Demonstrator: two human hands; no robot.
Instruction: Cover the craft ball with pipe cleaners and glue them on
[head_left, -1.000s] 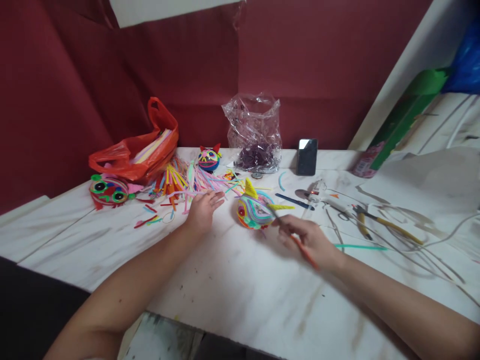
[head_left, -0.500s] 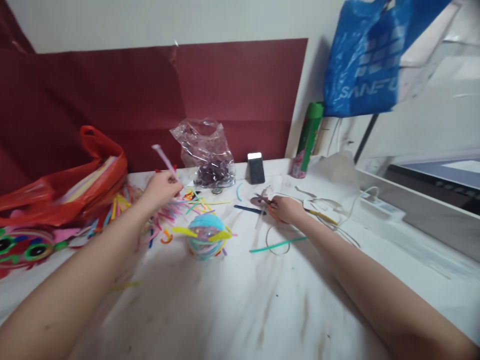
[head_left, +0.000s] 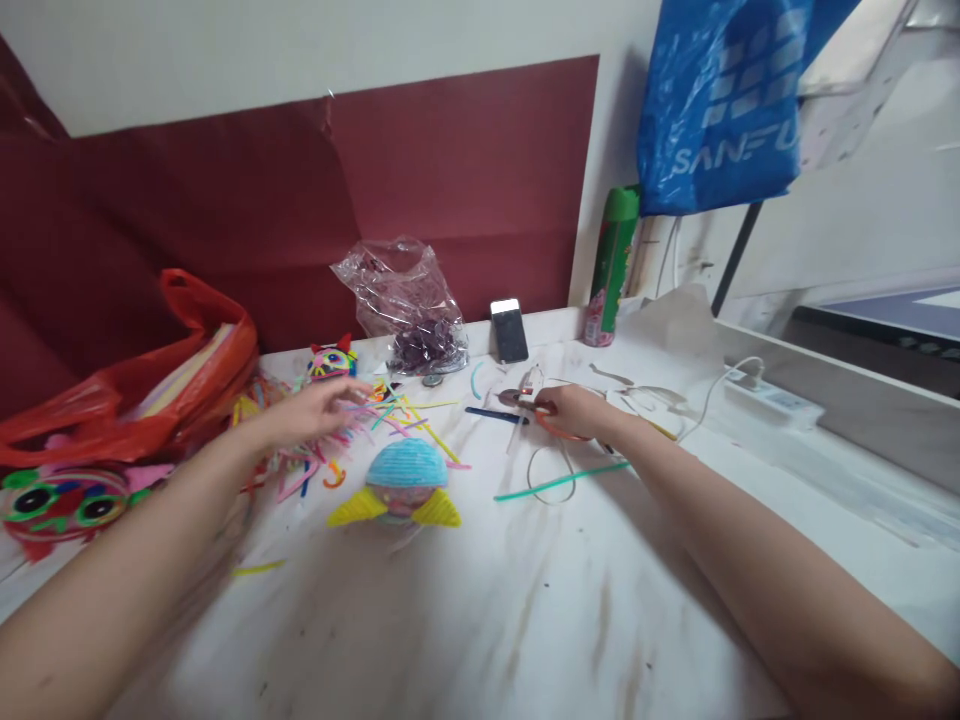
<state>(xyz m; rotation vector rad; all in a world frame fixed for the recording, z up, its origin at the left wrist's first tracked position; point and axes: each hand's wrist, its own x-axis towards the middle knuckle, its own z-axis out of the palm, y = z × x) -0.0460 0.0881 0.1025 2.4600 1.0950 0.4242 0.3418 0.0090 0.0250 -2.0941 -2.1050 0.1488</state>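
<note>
Scissors (head_left: pixel 517 398), metal-bladed with orange handles, are grasped by the right hand (head_left: pixel 576 412) at two o'clock from the round, blue-topped fuzzy ornament with yellow fins (head_left: pixel 407 466). At ten, the left hand's (head_left: pixel 319 412) fingers hang loosely parted, apparently holding nothing, beside thin multicoloured fuzzy stems (head_left: pixel 330 440). Pinching single stems should avoid tangles. Near the blades, a flat dark-blue strip (head_left: pixel 495 415) and long teal stem (head_left: pixel 561 483) could snag; a crumpled clear plastic bag (head_left: pixel 427 345) stands toward twelve.

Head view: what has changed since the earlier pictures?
The right hand has carried the scissors rightward, away from the ball, which has turned, its blue side now showing. The left hand no longer shows the pink strip it held half a second ago. Phone and clear bag stayed put.
</note>
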